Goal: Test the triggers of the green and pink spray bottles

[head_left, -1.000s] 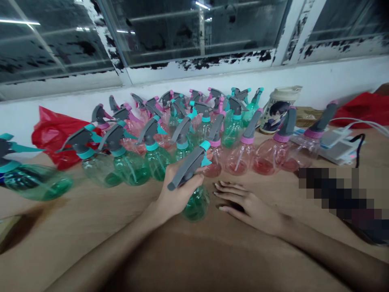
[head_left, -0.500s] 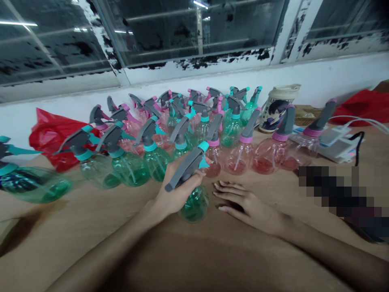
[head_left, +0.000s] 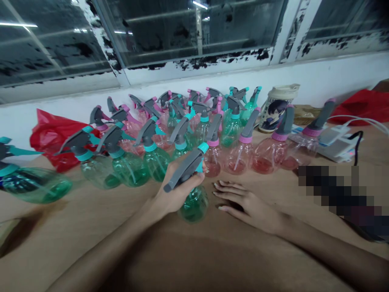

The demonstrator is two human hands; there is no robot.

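Note:
My left hand (head_left: 176, 188) is wrapped round the neck of a green spray bottle (head_left: 194, 206), its fingers at the teal trigger below the grey head. The bottle stands on the wooden table, with the nozzle facing away from me. My right hand (head_left: 243, 202) rests on the table to the right of this bottle, palm down, fingers stretched out and holding nothing. Beyond my hands runs a row of spray bottles: green ones (head_left: 130, 168) with teal collars on the left, pink ones (head_left: 238, 162) with pink collars on the right.
More spray bottles crowd behind the row, against the white wall. Red plastic bags (head_left: 57, 138) lie at the left and far right. A printed cup (head_left: 276, 109) stands at the back right, near white devices with cables (head_left: 337, 146). A blurred dark object (head_left: 340, 198) lies at right.
The fingers of my left hand have shifted slightly at the trigger, which sits closer to the bottle's neck. My right hand has stayed in place.

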